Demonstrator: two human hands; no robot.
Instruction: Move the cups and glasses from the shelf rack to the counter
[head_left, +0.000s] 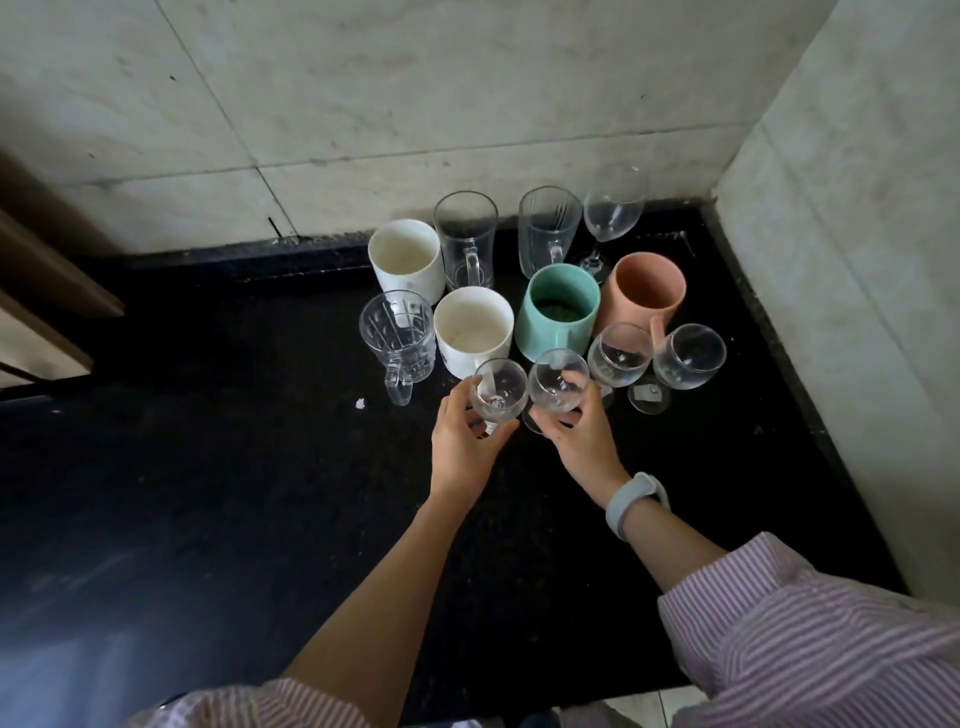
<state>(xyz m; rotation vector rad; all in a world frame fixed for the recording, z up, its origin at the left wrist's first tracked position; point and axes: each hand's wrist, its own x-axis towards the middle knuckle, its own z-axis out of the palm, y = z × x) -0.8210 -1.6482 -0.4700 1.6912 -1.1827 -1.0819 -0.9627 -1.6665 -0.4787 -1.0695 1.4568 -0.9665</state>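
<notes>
The black tabletop (208, 467) already has a crowd of mugs and glasses at center frame, so space is tight. The left hand (462, 441) grips one wine glass (498, 391) and the right hand (582, 436) another (558, 382); I'd set both down gently at the cluster's near edge, without clinking the neighbors.

No readable text, brand, number or sign anywhere. Front white mug (472, 330), just left of teal mug (561, 317): dark print low on its outer side, too small and blurred to read. Rear white mug (405, 257), behind and left of teal mug: faint dark speck on side, illegible.
</notes>
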